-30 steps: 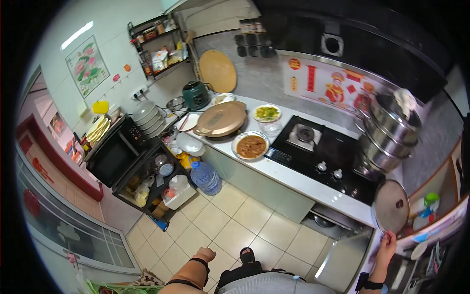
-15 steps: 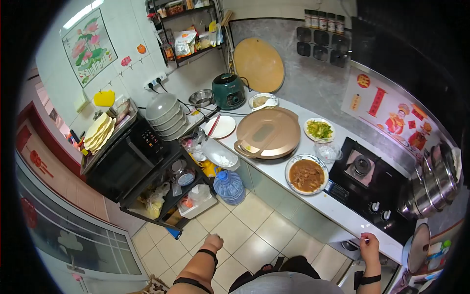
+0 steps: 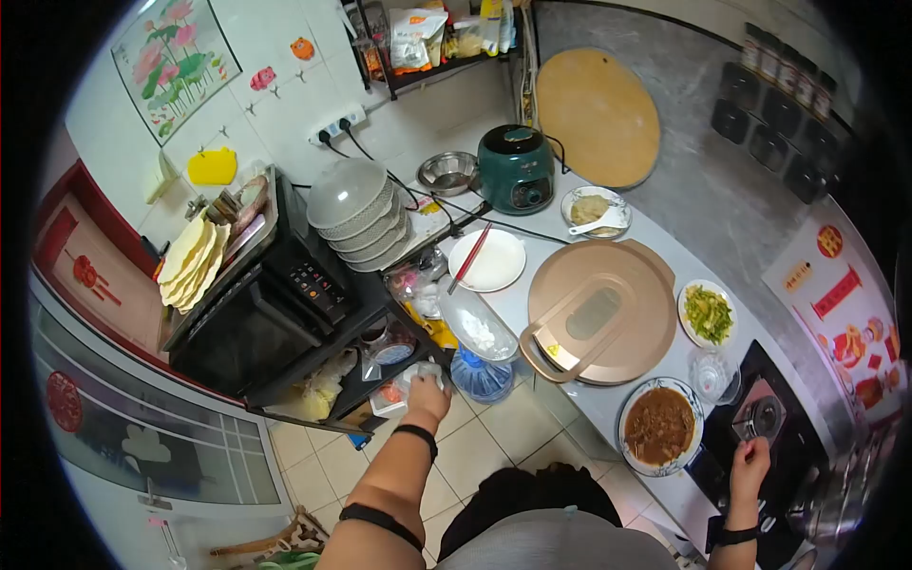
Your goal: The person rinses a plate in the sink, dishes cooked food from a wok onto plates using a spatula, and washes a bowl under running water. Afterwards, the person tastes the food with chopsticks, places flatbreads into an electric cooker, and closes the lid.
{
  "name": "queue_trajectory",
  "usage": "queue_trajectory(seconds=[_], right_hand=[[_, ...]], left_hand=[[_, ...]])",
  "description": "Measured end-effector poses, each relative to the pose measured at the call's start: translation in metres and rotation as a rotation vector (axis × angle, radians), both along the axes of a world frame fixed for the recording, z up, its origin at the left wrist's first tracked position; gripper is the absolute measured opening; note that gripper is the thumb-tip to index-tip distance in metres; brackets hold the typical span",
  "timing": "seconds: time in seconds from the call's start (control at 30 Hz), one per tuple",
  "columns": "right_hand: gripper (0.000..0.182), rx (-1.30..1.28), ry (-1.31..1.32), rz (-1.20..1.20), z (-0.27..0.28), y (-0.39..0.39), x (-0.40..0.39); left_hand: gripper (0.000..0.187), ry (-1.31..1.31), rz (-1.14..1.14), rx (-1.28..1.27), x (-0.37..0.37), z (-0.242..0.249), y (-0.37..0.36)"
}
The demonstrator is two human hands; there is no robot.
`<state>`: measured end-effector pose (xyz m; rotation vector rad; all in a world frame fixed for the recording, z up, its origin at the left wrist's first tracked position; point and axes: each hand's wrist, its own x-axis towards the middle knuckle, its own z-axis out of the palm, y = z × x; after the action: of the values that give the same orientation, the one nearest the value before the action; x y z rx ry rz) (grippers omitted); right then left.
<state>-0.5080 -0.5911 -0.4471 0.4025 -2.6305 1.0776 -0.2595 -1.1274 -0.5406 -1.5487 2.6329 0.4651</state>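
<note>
My left hand (image 3: pixel 429 397) hangs over the floor with its fingers curled in and nothing visible in them. Beyond it, in the same line of sight, are a white plastic bag (image 3: pixel 416 374) and a blue water jug (image 3: pixel 483 377); I cannot make out any contact. My right hand (image 3: pixel 750 465) is closed loosely, apparently empty, above the front of the black gas stove (image 3: pixel 796 435). Left of that hand, a patterned plate of brown stew (image 3: pixel 659 427) stands on the counter. A clear glass bowl (image 3: pixel 711 376) is just behind the plate.
On the counter are a large tan electric pan (image 3: pixel 608 309), a white plate (image 3: pixel 501 261) with red chopsticks (image 3: pixel 472 255), a green rice cooker (image 3: pixel 516 171) and a dish of green vegetables (image 3: pixel 708 314). A microwave (image 3: pixel 249 332) and stacked grey bowls (image 3: pixel 356 214) stand to the left.
The view has swung right and closer to the counter. My left hand has moved up toward the shelf and jug. My right hand has gone from the counter's front edge to over the stove.
</note>
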Motion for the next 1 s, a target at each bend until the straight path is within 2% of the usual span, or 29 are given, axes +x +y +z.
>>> queue_trajectory(seconds=[0.07, 0.13, 0.17, 0.2, 0.23, 0.3, 0.43, 0.5, 0.53, 0.6, 0.77, 0.8, 0.87, 0.9, 0.97, 1.0], right_hand=[[0.007, 0.016, -0.012, -0.042, 0.003, -0.003, -0.003], [0.005, 0.037, 0.02, -0.091, 0.006, -0.011, -0.004], [0.015, 0.045, 0.09, -0.136, 0.007, -0.015, 0.0], [0.024, 0.056, 0.156, -0.189, 0.007, -0.017, 0.009], [0.033, 0.074, 0.105, -0.25, 0.004, -0.012, 0.017], [0.033, 0.063, -0.042, -0.355, 0.014, -0.026, 0.044], [0.033, 0.063, -0.076, -0.424, 0.009, -0.058, 0.095], [0.034, 0.073, -0.127, -0.464, 0.017, -0.077, 0.11], [0.034, 0.067, -0.122, -0.475, 0.017, -0.084, 0.115], [0.033, 0.128, -0.005, -0.435, 0.017, -0.094, 0.12], [0.031, 0.075, -0.084, -0.416, 0.028, -0.116, 0.127], [0.03, 0.058, -0.097, -0.397, 0.028, -0.119, 0.123], [0.028, 0.065, -0.056, -0.306, 0.033, -0.129, 0.116], [0.027, 0.076, -0.021, -0.229, 0.035, -0.134, 0.114], [0.027, 0.095, -0.025, -0.124, 0.044, -0.15, 0.106], [0.029, 0.08, 0.033, -0.031, 0.04, -0.155, 0.102]], left_hand=[[0.05, 0.133, 0.04, -0.046, -0.026, 0.006, -0.03], [0.057, 0.191, 0.027, -0.1, -0.055, 0.005, -0.064], [0.061, 0.197, 0.016, -0.125, -0.071, 0.013, -0.077], [0.064, 0.125, 0.025, -0.045, -0.086, 0.022, -0.09], [0.062, 0.113, 0.031, -0.068, -0.099, 0.025, -0.102], [0.059, 0.059, -0.001, -0.037, -0.124, 0.03, -0.124], [0.06, -0.082, -0.123, 0.078, -0.157, 0.026, -0.157], [0.051, -0.187, -0.097, 0.156, -0.169, 0.012, -0.168], [0.046, -0.201, -0.106, 0.225, -0.172, 0.02, -0.171], [0.044, -0.191, -0.105, 0.247, -0.179, 0.014, -0.179], [0.033, -0.156, -0.185, 0.25, -0.174, 0.0, -0.179], [0.03, -0.187, -0.347, 0.204, -0.167, -0.015, -0.182], [0.028, -0.252, -0.65, 0.13, -0.149, -0.014, -0.172], [0.028, -0.254, -0.642, 0.125, -0.135, -0.013, -0.166], [0.033, 0.026, -0.669, 0.094, -0.106, -0.012, -0.147], [0.033, 0.021, -0.676, 0.093, -0.098, -0.006, -0.136]])
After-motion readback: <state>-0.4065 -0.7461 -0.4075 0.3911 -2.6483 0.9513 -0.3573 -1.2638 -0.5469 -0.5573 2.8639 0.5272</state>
